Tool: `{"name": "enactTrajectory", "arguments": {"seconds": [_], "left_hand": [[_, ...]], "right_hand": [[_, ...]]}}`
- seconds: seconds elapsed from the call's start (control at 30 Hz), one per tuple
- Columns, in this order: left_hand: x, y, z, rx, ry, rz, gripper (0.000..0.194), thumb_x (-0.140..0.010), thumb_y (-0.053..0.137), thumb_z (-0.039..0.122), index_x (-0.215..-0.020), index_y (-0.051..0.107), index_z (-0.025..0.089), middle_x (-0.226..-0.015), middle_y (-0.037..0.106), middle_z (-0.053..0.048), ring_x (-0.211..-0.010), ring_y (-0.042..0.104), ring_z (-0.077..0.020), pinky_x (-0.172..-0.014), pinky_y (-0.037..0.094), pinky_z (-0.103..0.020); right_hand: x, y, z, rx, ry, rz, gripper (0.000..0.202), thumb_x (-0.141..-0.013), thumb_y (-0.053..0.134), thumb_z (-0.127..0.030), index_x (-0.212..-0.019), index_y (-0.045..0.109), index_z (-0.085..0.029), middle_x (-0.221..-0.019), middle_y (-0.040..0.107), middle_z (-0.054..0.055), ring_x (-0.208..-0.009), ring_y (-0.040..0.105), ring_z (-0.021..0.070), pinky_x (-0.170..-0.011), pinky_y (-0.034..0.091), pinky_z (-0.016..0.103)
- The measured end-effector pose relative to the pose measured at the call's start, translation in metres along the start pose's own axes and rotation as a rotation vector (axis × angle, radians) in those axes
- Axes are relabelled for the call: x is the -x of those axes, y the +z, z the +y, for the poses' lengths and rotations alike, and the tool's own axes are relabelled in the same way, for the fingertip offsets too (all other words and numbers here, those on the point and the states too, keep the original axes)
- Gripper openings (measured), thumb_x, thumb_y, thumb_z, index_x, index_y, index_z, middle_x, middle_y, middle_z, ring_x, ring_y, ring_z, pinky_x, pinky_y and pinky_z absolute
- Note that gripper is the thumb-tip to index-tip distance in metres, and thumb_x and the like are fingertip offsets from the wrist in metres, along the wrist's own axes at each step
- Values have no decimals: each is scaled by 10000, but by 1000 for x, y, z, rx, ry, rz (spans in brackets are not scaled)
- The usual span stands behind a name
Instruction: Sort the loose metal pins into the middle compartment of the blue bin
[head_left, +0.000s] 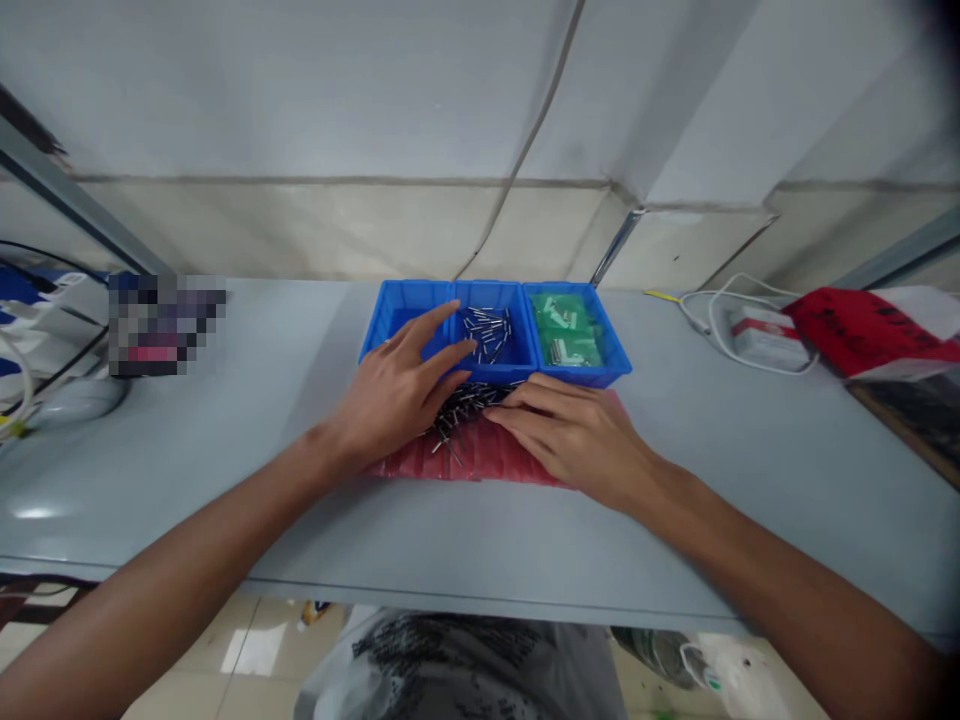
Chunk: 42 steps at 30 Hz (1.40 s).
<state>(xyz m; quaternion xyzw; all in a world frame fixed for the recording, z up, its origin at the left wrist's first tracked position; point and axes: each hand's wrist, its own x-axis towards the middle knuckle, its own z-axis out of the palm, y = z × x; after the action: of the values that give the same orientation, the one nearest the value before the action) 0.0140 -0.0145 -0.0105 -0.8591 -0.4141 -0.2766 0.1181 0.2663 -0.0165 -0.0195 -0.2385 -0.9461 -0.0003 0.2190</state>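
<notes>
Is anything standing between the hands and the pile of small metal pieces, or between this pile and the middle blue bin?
Nothing visible separates the left hand or right hand from the pile. Toward the middle blue bin, its near wall and the left hand's fingers, partly over its left side, stand in the way.

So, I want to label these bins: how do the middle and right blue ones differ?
The middle blue bin holds loose metal rods; the right blue bin holds green packets. Fingertips of the left hand are over the middle bin's edge; none are over the right bin. Both are open-topped and stand side by side on the table.
</notes>
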Motion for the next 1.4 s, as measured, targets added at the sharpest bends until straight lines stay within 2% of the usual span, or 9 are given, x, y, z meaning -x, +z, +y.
{"name": "enactTrajectory", "arguments": {"seconds": [0.1, 0.2, 0.47, 0.67, 0.8, 0.9, 1.0, 1.2, 1.4], "left_hand": [[4, 7, -5, 30, 58, -54, 304, -978, 527, 150, -1259, 644, 155, -1481, 531, -183, -1358, 557, -319, -1028, 584, -508], [5, 10, -10, 62, 127, -58, 378, -930, 464, -4, -1239, 645, 117, -1412, 602, -173, -1427, 486, -287, -1117, 533, -492], [5, 11, -13, 124, 138, -7, 394, -876, 481, -70, -1178, 659, 109, -1384, 625, -172, -1385, 531, -286, -1113, 544, -474], [5, 13, -11, 123, 147, 8, 377, -888, 473, -74, -1156, 663, 111, -1346, 656, -145, -1376, 543, -288, -1105, 550, -472], [0, 9, -4, 107, 102, 55, 241, -956, 573, 107, -1180, 664, 115, -1288, 687, -141, -1289, 618, -280, -1060, 574, -469], [-4, 1, 5, 81, 101, 87, 273, -957, 628, 226, -1207, 655, 119, -1263, 693, -139, -1200, 651, -277, -996, 592, -470], [-4, -8, 12, 64, 179, 138, 288, -935, 663, 225, -1208, 645, 133, -1205, 713, -113, -1098, 677, -255, -913, 596, -430], [-1, -13, 18, 82, 335, 194, 333, -889, 710, 169, -1209, 624, 131, -1102, 735, -80, -1005, 687, -207, -840, 541, -346], [-2, -13, 22, 77, 441, 184, 124, -926, 631, 142, -1049, 639, 130, -1005, 738, -74, -911, 678, -196, -783, 504, -333]], "right_hand": [[-1, 1, -1, -22, 30, -12, 327, -964, 549, -73, -1248, 679, -168, -1149, 708, 84, -1056, 649, 209, -900, 607, 386], [-2, 2, -1, -45, 55, -68, 323, -975, 532, -77, -1233, 687, -192, -1137, 708, 72, -1063, 652, 202, -933, 601, 386], [0, 0, 0, -70, 37, -7, 279, -987, 522, -75, -1164, 715, -172, -1093, 720, 75, -990, 666, 190, -880, 603, 360], [-3, -3, 0, -133, 6, 165, 203, -976, 554, -75, -1066, 712, -164, -1027, 732, 75, -939, 667, 184, -815, 580, 341], [-7, -11, -6, -275, 185, 259, 109, -983, 584, -138, -1003, 672, -198, -1056, 699, 58, -974, 662, 173, -904, 531, 344], [-10, -17, -11, -583, 417, 261, 55, -1017, 559, -258, -992, 599, -229, -1012, 695, 29, -862, 661, 147, -804, 519, 311], [-11, -19, -14, -894, 515, 213, 101, -1040, 514, -338, -1020, 545, -244, -904, 678, -1, -732, 623, 122, -685, 484, 274], [-11, -18, -17, -937, 534, 196, 194, -970, 648, -361, -1111, 561, -259, -741, 553, -51, -697, 517, 115, -670, 410, 259], [-11, -15, -21, -1003, 526, 223, 269, -814, 831, -273, -897, 579, -233, -711, 572, -66, -648, 504, 90, -620, 421, 227]]}}
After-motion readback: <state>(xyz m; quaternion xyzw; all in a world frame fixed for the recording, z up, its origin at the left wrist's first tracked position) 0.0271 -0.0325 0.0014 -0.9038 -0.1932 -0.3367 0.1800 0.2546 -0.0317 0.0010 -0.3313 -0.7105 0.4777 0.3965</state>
